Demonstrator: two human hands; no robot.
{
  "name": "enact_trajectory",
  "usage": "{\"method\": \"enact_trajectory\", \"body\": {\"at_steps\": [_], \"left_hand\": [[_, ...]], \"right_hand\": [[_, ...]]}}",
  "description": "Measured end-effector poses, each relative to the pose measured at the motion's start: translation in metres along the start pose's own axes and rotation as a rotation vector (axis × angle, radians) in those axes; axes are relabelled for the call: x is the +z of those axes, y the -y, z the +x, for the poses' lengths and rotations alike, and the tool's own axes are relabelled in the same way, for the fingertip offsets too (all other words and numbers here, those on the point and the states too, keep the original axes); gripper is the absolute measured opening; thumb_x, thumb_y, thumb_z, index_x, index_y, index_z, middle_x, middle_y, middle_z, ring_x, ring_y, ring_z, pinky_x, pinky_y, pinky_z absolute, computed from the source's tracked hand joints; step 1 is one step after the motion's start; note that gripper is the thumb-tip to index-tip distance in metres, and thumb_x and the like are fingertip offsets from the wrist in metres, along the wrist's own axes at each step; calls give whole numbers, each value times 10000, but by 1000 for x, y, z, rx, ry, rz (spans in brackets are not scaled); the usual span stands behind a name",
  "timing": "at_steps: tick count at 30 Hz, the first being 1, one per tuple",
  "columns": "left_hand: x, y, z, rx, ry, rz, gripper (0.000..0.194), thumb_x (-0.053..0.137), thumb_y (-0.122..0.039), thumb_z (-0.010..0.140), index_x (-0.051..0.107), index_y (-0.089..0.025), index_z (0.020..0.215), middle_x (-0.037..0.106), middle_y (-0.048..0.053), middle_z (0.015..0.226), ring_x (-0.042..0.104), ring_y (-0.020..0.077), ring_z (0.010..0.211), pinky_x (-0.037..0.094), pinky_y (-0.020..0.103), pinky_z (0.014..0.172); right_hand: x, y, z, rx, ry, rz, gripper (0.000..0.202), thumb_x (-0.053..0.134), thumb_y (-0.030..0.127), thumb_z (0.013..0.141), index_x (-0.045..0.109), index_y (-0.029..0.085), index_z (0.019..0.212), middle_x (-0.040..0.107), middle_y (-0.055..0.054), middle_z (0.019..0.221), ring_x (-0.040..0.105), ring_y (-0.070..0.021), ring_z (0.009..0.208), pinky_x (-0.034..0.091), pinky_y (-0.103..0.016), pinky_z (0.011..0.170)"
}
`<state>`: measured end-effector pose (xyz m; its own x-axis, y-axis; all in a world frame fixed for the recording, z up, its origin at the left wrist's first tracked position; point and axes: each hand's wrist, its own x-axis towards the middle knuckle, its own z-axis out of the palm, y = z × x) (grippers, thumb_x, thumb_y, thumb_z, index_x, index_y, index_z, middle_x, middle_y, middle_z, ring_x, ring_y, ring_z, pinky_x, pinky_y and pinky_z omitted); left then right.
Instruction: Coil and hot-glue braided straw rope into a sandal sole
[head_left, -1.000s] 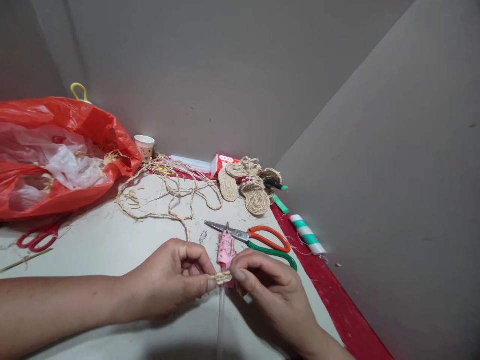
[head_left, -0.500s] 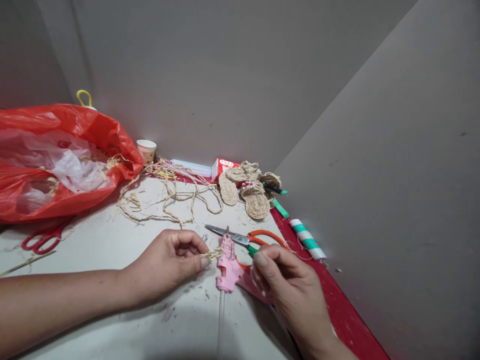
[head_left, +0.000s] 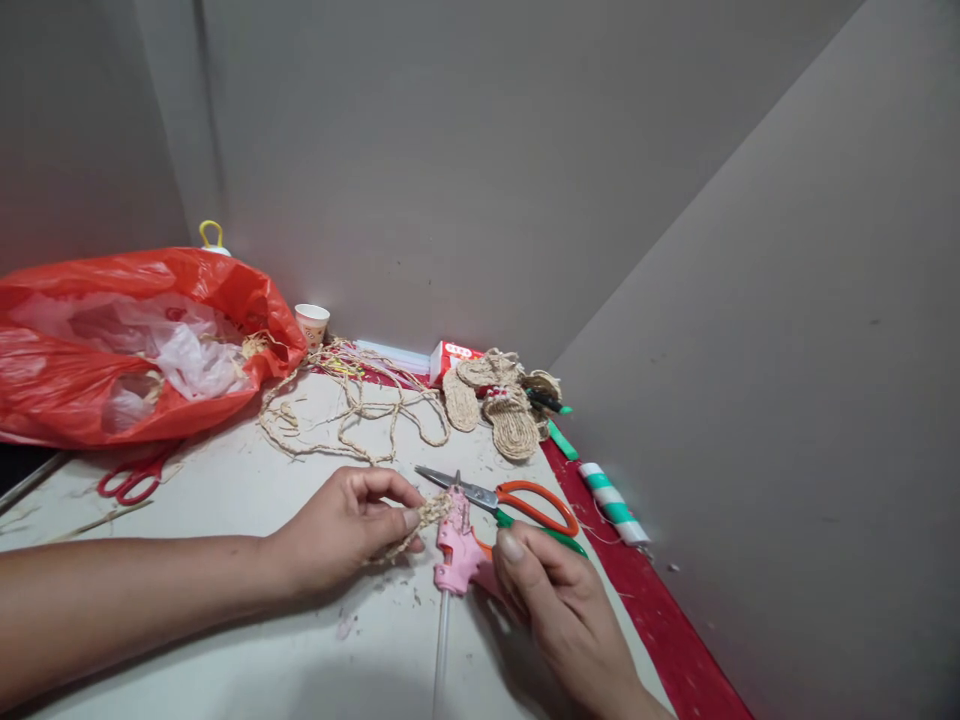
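My left hand [head_left: 345,525] pinches a short braided straw strip [head_left: 429,515] between thumb and fingers. The strip's front end reaches over the nozzle end of a pink glue gun [head_left: 457,550], which has a clear glue stick [head_left: 442,640] out of its back. My right hand [head_left: 551,600] is closed, thumb pressed to the index finger, over the gun's handle; whatever its fingers hold is hidden. Just beyond the gun lie scissors [head_left: 480,492] with one orange and one green handle, blades pointing left.
A red plastic bag [head_left: 150,400] fills the left, with red-handled scissors [head_left: 135,480] before it. Straw cord [head_left: 345,435], a paper cup [head_left: 312,322], woven straw slippers [head_left: 514,425] and a red-white box [head_left: 450,355] stand behind. A green-white striped roll [head_left: 613,503] lies by the right wall.
The view has tilted and shifted slightly. More of the braided strip shows around my left fingers. My right hand sits a little lower, and the scissors' green handle shows more.
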<state>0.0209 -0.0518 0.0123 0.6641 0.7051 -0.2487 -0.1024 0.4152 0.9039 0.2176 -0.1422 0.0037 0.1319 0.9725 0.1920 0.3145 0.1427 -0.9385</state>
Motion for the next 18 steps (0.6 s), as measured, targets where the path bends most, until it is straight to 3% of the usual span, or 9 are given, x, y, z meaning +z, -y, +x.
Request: {"method": "enact_trajectory", "body": {"at_steps": [4,8,11,14,18], "left_hand": [[-1,-4,-1,19,47,-12,383,796,-407,656,627,-115,837,655,25,655,533,95,550,336,237,568],[2,-6,-3,52,47,-37,340,819,-343,635,650,-110,817,655,15,682,535,92,581,353,238,604],[7,-5,-4,31,41,-59,316,818,-327,636,644,-113,789,629,-7,618,503,80,545,335,227,574],[12,-1,-6,-23,26,-62,292,809,-316,630,631,-115,746,582,-31,531,454,68,487,297,218,529],[14,4,-8,-81,23,-7,253,769,-301,634,648,-105,738,554,-34,502,421,65,460,265,220,494]], "right_hand": [[5,3,-2,30,36,-31,452,585,432,890,437,194,535,426,46,478,387,-91,467,335,-227,473],[17,-2,-6,30,124,55,102,625,302,878,589,213,914,619,-3,737,568,-125,589,468,-240,549],[18,-10,-7,-289,12,-141,370,601,143,872,499,290,1196,629,-33,918,609,-151,707,523,-279,624],[12,-12,-6,-706,-5,-599,525,547,38,857,482,291,1313,628,-57,903,592,-176,757,509,-301,655],[5,-7,-2,-840,37,-839,472,515,61,886,521,246,1320,646,-52,778,551,-175,647,457,-286,558]]}}
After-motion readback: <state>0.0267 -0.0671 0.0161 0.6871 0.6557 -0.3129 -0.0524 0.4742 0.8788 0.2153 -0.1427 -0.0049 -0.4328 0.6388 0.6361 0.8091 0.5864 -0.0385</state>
